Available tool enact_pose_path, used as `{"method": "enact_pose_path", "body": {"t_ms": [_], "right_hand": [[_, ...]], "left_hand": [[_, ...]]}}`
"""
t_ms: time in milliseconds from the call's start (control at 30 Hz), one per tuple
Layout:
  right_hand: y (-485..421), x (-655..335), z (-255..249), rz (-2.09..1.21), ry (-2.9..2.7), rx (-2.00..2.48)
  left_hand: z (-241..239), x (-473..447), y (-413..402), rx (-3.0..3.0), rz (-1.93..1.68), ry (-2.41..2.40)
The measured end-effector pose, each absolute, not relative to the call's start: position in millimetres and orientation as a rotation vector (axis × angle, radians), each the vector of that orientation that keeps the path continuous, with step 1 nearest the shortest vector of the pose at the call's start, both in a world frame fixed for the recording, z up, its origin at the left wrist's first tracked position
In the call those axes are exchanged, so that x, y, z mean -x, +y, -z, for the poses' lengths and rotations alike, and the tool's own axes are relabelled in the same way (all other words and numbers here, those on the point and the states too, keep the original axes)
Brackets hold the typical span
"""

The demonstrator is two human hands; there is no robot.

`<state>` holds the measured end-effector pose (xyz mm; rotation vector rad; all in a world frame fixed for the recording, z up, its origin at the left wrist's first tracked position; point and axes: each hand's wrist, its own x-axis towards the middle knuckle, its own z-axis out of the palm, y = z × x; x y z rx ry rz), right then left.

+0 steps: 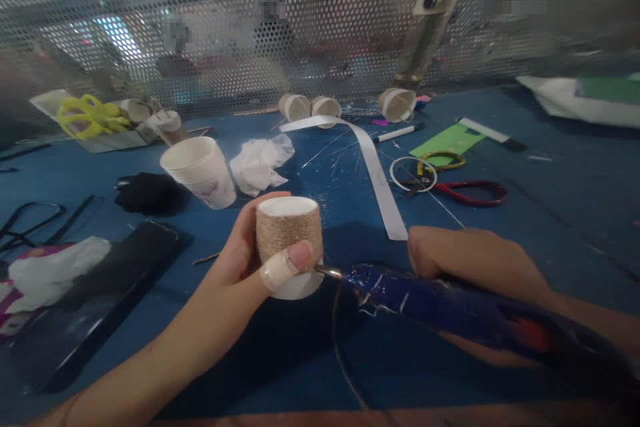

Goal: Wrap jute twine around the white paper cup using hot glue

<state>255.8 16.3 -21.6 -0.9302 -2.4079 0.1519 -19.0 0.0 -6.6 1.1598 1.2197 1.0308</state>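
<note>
My left hand (245, 257) is wrapped round a small white paper cup (287, 230), held tilted slightly above the table. Tan twine is wound round most of its side, leaving a white band bare at the bottom. A bandage covers part of my left thumb, which presses on the twine. In my right hand (480, 260) is a dark blue hot glue gun (430, 297) with dried glue strands on its front. Its metal nozzle points left and meets the cup's lower edge beside my thumb; whether it touches is unclear. A loose cord hangs below the nozzle.
Stacked paper cups (200, 170) and crumpled white plastic (263, 163) stand beyond my left hand. A paper strip (373, 173) curves across the middle. Scissors or cutters (470, 192) lie at right. A black flat case (100, 307) is at left. Perforated mesh (220, 33) closes the back.
</note>
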Motion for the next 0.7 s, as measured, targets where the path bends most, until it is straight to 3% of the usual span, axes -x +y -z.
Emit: {"method": "enact_pose_path", "body": {"t_ms": [700], "right_hand": [[23, -262, 22, -0.245, -2.42, 0.847]], "left_hand": [[0, 15, -2, -1.069, -1.123, 1.17]]}}
